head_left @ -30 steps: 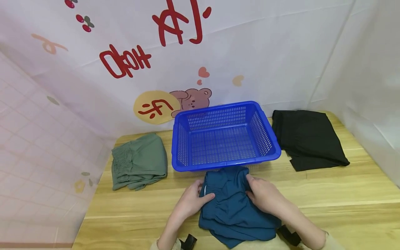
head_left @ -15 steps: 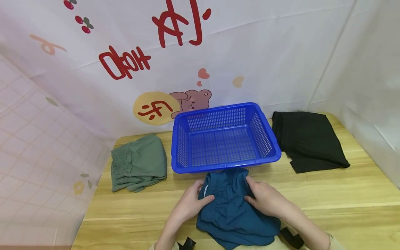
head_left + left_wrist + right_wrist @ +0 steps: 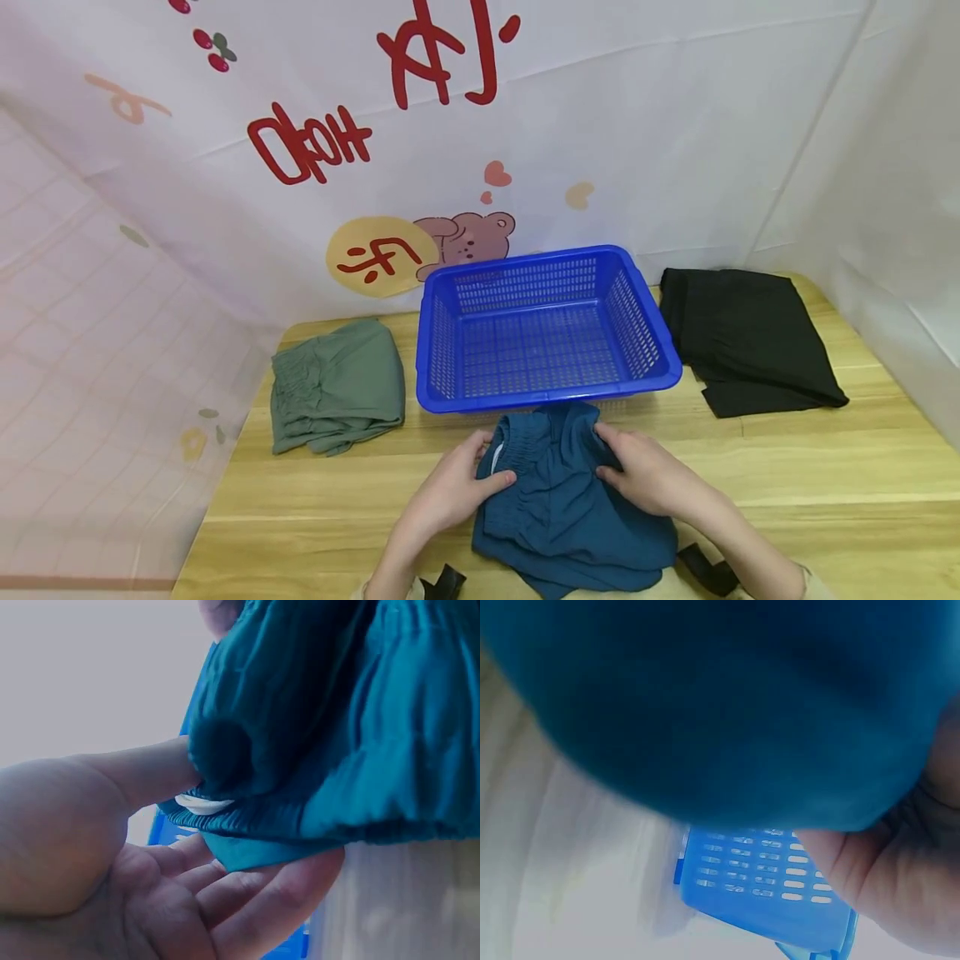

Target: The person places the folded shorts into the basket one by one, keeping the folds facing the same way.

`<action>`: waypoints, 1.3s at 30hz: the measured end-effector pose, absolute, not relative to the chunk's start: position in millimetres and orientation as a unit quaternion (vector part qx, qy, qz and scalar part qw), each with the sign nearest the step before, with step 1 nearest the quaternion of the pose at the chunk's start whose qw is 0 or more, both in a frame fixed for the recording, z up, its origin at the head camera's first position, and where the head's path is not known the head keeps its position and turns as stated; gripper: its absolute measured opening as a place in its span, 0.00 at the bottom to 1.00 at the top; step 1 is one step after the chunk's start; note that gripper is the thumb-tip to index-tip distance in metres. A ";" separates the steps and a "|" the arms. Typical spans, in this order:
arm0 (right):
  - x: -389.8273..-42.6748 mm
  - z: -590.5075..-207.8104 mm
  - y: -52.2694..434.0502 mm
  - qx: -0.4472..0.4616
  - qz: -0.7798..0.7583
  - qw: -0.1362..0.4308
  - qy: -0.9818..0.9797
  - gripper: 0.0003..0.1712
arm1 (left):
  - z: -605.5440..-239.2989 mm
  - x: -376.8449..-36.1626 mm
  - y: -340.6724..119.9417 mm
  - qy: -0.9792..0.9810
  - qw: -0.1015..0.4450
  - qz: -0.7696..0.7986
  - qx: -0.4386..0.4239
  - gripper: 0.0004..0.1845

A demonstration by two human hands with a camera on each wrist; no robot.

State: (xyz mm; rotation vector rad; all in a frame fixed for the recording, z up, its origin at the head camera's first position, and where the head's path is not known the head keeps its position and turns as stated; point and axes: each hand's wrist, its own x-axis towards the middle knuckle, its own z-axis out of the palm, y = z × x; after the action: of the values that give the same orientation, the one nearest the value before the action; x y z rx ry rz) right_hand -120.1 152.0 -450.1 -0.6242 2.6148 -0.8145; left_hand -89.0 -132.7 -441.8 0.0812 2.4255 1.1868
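Vs 1 sec ago I see only a small chg: the teal garment (image 3: 573, 508) is a bit more puckered & gathered at its waistband; both hands hold approx. the same spots. I take that as handling in progress, w/ nothing let go yet. The garment is on the near side of the blue basket (image 3: 555, 395), not in it, far edge right up by the basket's front rim.

L hand (image 3: 457, 483) pinches the waistband end, thumb on top, fingers underneath, next to a white strip (image 3: 204, 804). R hand (image 3: 648, 475) grips the opp. edge; cloth hides most of its fingers in my R wrist feed.

Also on the tabletop (image 3: 315, 517): folded green garment (image 3: 341, 383) L of basket, folded black garment (image 3: 750, 342) R of it. Printed backdrop (image 3: 652, 142) is behind basket. I'd say the front rim is the main obstacle fwd; sides look less tight.
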 end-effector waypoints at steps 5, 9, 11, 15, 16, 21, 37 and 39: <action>-119.0 -438.4 158.9 -0.226 -0.319 0.168 0.905 0.14 | -427.5 -85.5 -137.1 0.877 0.219 0.424 0.046 0.36; -115.2 -426.0 165.5 -0.252 -0.356 0.164 0.885 0.10 | -412.7 -82.9 -148.8 0.875 0.216 0.429 0.065 0.34; -113.0 -420.3 167.3 -0.264 -0.379 0.157 0.873 0.11 | -405.5 -81.9 -156.0 0.868 0.213 0.444 0.066 0.33; -108.4 -411.2 169.1 -0.265 -0.428 0.125 0.855 0.19 | -396.0 -80.1 -167.9 0.840 0.204 0.498 0.070 0.32; -107.5 -409.5 169.0 -0.262 -0.442 0.111 0.851 0.21 | -394.6 -79.7 -170.1 0.831 0.200 0.514 0.076 0.31; -105.5 -404.5 168.0 -0.206 -0.528 0.061 0.822 0.23 | -393.4 -79.1 -171.8 0.817 0.135 0.553 0.092 0.17; -112.0 -407.4 172.2 -0.098 -0.680 0.003 0.727 0.16 | -402.8 -73.8 -141.0 0.751 -0.027 0.659 0.018 0.29; -112.5 -407.4 172.9 -0.100 -0.686 0.004 0.720 0.15 | -403.0 -73.1 -140.0 0.751 -0.026 0.660 0.007 0.31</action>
State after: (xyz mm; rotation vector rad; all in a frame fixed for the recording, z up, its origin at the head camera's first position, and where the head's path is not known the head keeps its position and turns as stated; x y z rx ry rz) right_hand -112.5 172.9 -407.4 -0.3122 2.2568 -2.1508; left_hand -73.1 -140.0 -403.0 0.0218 2.3984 2.1072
